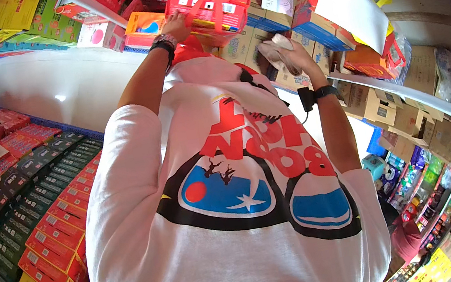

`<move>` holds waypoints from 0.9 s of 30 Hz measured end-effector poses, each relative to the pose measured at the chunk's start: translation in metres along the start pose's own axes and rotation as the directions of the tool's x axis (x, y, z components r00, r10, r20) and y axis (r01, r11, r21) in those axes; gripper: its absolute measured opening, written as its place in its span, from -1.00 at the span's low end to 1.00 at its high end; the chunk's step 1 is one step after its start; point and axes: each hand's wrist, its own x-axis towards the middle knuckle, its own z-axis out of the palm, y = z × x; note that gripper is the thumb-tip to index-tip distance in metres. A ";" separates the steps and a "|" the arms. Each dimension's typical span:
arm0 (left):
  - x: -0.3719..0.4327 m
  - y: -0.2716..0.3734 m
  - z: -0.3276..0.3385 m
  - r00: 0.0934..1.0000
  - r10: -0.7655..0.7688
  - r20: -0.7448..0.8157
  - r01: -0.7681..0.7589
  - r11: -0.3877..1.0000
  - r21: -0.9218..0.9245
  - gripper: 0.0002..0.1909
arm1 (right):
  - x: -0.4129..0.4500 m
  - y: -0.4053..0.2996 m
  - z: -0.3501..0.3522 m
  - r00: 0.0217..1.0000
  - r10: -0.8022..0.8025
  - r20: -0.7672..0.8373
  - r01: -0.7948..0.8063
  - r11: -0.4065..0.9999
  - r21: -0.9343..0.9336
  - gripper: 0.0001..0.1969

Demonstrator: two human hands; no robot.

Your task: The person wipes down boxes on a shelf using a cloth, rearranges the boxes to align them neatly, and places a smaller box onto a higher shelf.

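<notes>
My left hand [176,28] is at the left side of a red carrier bag [215,7], its fingers gripping the edge. The bag has red straps and clear plastic sides, with red packs inside it. Just left of that hand is an orange box [146,24] with a blue round print. My right hand [301,58] holds a crumpled beige cloth [276,54] in front of brown cartons [246,44]. How the fingers wrap the cloth is partly hidden.
White shelf edges [417,97] run beside me. Several rows of boxed goods [49,217] fill the left. A white-fronted carrier bag [348,6] stands on cartons at right. Open cardboard boxes [404,121] lie below it. Another person [405,238] is at lower right.
</notes>
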 end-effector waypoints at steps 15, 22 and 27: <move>0.045 -0.188 -0.118 0.736 0.673 -0.073 -0.677 0.735 -0.043 -0.33 | 0.167 -0.218 0.202 0.841 0.026 -0.540 -0.332 0.814 -0.478 -0.60; 0.044 -0.242 -0.129 0.750 0.662 -0.006 -0.654 0.739 -0.160 -0.21 | 0.273 -0.325 0.373 0.954 -0.160 -0.253 -0.080 0.679 -0.730 -0.47; 0.024 -0.269 -0.134 0.778 0.628 0.011 -0.611 0.761 -0.216 -0.22 | 0.242 -0.264 0.328 0.863 -0.186 -0.469 -0.081 0.867 -0.492 -0.60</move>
